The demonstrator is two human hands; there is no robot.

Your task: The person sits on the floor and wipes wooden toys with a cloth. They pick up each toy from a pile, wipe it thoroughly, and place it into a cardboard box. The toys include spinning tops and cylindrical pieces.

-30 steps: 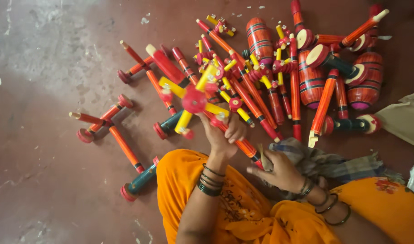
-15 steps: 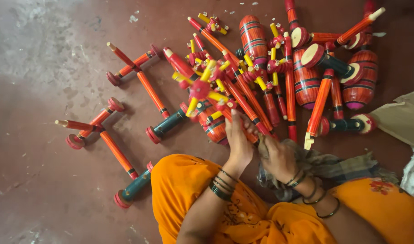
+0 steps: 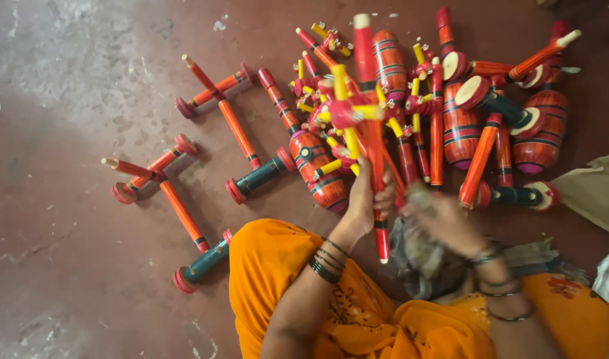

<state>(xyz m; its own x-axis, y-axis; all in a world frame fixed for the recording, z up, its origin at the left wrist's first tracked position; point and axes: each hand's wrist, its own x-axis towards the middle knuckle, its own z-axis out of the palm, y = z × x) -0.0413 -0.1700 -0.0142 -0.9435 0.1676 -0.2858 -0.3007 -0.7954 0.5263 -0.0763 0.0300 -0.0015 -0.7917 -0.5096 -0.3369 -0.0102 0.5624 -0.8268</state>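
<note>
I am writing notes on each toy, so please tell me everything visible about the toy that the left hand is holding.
The toy is a long red stick, apparently lacquered wood, with dark bands. Near its upper part sits a red hub with yellow pegs sticking out like spokes. The left hand grips the stick around its middle, holding it nearly upright above the pile; its lower end points toward the lap. The blurred right hand is beside it.

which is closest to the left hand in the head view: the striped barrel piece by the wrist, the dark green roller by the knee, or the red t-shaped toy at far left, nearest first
From the left hand:
1. Striped barrel piece, just left of the hand.
2. Dark green roller, lower left beside the orange cloth.
3. Red T-shaped toy, far left on the floor.
</note>
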